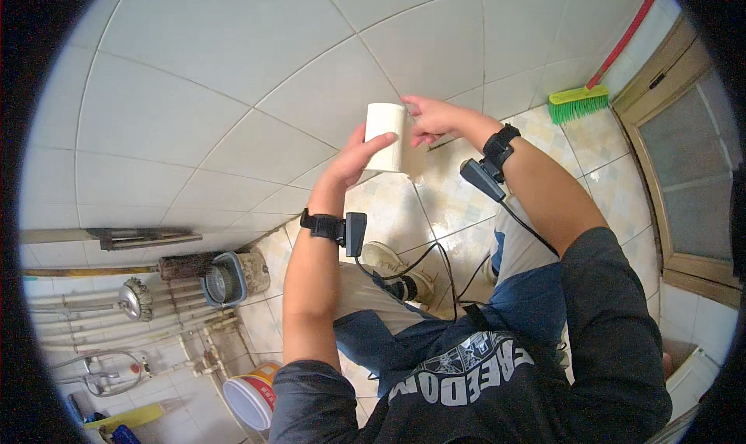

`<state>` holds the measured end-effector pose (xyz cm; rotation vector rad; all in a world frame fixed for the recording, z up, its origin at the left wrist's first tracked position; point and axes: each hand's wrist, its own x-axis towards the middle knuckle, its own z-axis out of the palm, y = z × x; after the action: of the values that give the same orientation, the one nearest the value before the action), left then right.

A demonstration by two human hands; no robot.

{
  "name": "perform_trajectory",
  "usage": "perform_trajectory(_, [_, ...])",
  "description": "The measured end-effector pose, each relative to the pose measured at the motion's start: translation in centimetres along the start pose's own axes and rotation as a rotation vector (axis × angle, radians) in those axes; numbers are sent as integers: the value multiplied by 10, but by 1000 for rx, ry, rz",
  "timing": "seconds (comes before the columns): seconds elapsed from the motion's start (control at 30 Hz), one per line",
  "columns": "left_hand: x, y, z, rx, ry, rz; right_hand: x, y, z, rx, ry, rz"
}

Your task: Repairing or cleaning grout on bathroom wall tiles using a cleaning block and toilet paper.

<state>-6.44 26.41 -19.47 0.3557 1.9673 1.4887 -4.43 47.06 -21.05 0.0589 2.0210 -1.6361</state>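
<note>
A white toilet paper roll (382, 138) stands upright in my left hand (350, 160), whose fingers go around its far side while the thumb lies across the front. Just to the right of the roll is my right hand (432, 120). Its index finger points toward the tiled wall, and the other fingers are loosely bent and apart. No object shows in the right hand, and a small gap separates it from the roll. Both hands are above the tiled floor, close to the wall.
A green-bristled broom (579, 104) leans in the far right corner beside a framed door (688, 160). On the left are wall pipes (132, 327), a shower head (136, 299), a grey container (224, 279) and a white-lidded bucket (250, 401). Cables (447, 269) hang between my forearms.
</note>
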Motion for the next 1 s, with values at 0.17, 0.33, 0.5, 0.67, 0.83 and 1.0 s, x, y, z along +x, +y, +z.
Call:
perform_trajectory(0.17, [-10,7,-20,-431,-164,-7,-18,-5,-4,106,-151,-194])
perform_trajectory(0.33, [-15,-2,-37,-523,-96,31,-25,-18,-4,199,-188,-319])
perform_trajectory(0.5, [-20,-3,-59,-542,-335,-14,-25,-23,-2,179,-213,-333])
perform_trajectory(0.67, [-25,4,-53,-460,-357,76,-24,-23,-4,21,-267,-224])
perform_trajectory(0.83, [-27,12,-51,-480,-299,62,-33,-30,5,44,-305,-112])
perform_trajectory(1.0, [-25,16,-43,-363,-291,57,-23,-24,4,29,-345,-110])
